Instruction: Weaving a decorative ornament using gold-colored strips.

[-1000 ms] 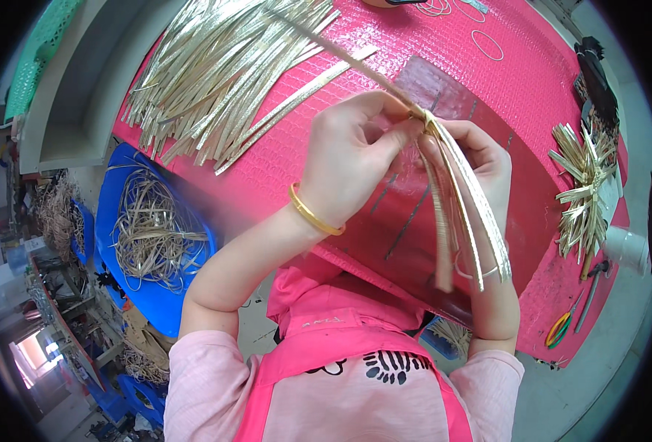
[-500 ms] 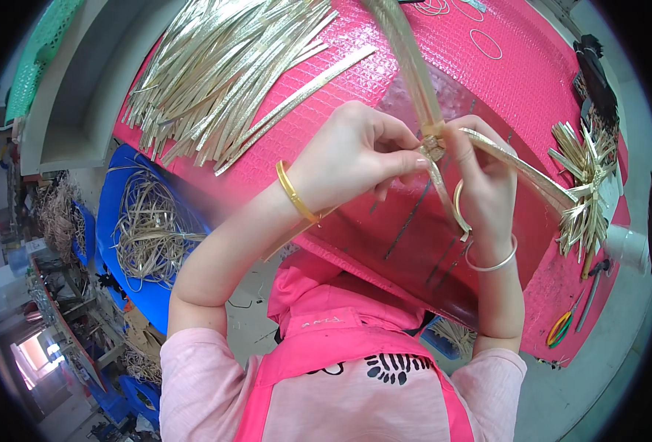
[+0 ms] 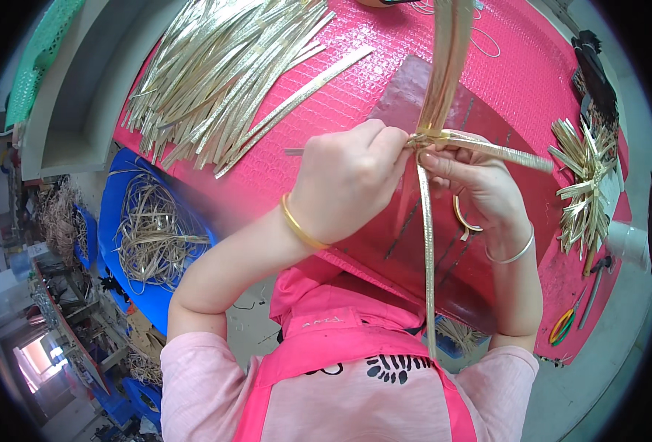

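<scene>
1. The gold strips (image 3: 427,243) I'm working meet in a small woven crossing (image 3: 424,138), held between my two hands above a dark red sheet (image 3: 403,88) on the pink table cover (image 3: 340,96).

2. My left hand (image 3: 355,173) is curled closed at the left edge of the crossing, grasping the gold strips there. Its back is turned up and hides the fingertips, so I can't tell exactly which strip they pinch.

3. My right hand (image 3: 477,180) grasps the crossing from the right and just below, thumb toward me. Both hands touch it, so neither is clearly nearer.

4. From the crossing, one broad length runs up the view, away from me; another reaches right over my right hand, slanting slightly down. A narrow one drops almost straight toward my apron (image 3: 340,342), its long axis between my forearms. A curled end (image 3: 467,217) hangs beside my right palm.

5. A large pile of loose strips (image 3: 222,81) lies beyond my left hand; a gathered gold bundle (image 3: 584,184) lies well to the right, with scissors (image 3: 562,326) nearer me.

6. I make out no brand or label on the strips. My apron carries small pale lettering, and my pale shirt (image 3: 348,420) has a bold black print.
</scene>
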Tool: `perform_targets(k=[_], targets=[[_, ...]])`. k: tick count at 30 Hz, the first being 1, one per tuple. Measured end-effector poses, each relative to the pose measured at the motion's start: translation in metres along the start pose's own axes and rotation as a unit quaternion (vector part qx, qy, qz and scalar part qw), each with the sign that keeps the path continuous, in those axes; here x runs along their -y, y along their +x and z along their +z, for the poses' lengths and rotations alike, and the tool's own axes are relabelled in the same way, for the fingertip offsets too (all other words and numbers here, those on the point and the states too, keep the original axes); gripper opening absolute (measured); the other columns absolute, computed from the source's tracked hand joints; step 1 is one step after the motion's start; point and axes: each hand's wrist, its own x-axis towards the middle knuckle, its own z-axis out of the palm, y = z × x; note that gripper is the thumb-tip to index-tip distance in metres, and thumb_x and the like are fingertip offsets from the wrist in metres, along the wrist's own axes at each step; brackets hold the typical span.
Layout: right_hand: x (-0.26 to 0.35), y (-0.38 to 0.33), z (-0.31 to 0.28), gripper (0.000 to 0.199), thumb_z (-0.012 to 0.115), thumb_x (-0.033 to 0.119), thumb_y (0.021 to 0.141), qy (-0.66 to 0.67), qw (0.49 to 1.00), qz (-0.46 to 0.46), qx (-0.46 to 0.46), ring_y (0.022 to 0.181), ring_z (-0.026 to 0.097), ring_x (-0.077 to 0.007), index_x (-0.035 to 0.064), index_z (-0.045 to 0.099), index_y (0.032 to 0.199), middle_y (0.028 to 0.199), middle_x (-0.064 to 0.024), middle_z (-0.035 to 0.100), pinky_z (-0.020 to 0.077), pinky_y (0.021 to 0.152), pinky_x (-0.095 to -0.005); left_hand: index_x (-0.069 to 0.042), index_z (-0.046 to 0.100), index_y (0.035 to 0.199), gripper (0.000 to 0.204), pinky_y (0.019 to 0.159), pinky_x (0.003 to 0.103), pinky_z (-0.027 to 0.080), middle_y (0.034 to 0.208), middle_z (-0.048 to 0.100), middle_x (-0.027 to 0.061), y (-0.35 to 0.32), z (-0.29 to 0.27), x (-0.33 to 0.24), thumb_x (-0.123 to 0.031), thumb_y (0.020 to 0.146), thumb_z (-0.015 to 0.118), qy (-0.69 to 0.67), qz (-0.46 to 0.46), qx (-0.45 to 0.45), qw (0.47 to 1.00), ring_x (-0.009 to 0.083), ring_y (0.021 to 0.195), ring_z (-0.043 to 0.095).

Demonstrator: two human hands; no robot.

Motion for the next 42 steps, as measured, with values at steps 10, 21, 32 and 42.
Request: perform_targets(k=[10,21,32,42], targets=[[-0.029,0.01,0.014,0.024,0.065,0.011,0.068,-0.149,0.955,-0.199,-0.163,0.07,0.055,-0.0105,0.0009,0.056,0.087,0.078,-0.005,0.059,0.0418,0.066,-0.0209,0.006,0.059,0.081,0.016,0.044,0.023,0.04,0.057,0.057,0.0106,0.007,-0.015,-0.002,-0.007,0.072,0.056,-0.281,-0.328,0.09,0.898,0.0083,0.047,0.05],[-0.026,-0.004,0.028,0.011,0.056,0.002,0.074,-0.154,0.945,-0.24,-0.163,0.067,0.056,-0.0113,-0.0035,0.057,0.084,0.073,-0.0055,0.059,0.0455,0.061,-0.0226,0.006,0.06,0.081,0.015,0.057,0.02,0.044,0.069,0.06,0.0085,0.004,-0.022,0.009,-0.003,0.07,0.058,-0.212,-0.319,0.146,0.912,0.0078,0.062,0.056],[-0.034,-0.006,0.03,0.01,0.056,0.001,0.075,0.07,0.977,-0.188,-0.069,0.07,0.056,-0.0092,-0.0029,0.054,0.084,0.078,-0.0062,0.059,0.0443,0.064,-0.0185,0.006,0.059,0.082,0.016,0.057,0.021,0.045,0.072,0.061,0.0116,-0.008,-0.019,-0.008,-0.005,0.069,0.059,-0.389,-0.342,0.057,0.854,0.0104,0.065,0.058],[-0.004,-0.009,0.032,0.007,0.058,0.0,0.068,-0.453,0.82,-0.312,-0.155,0.057,0.055,-0.0136,-0.0014,0.055,0.075,0.066,-0.0079,0.055,0.0427,0.047,-0.0234,0.008,0.058,0.08,0.015,0.057,0.022,0.045,0.072,0.06,0.01,0.01,-0.028,0.005,-0.005,0.075,0.054,-0.159,-0.187,0.149,0.958,0.0125,0.062,0.057]])
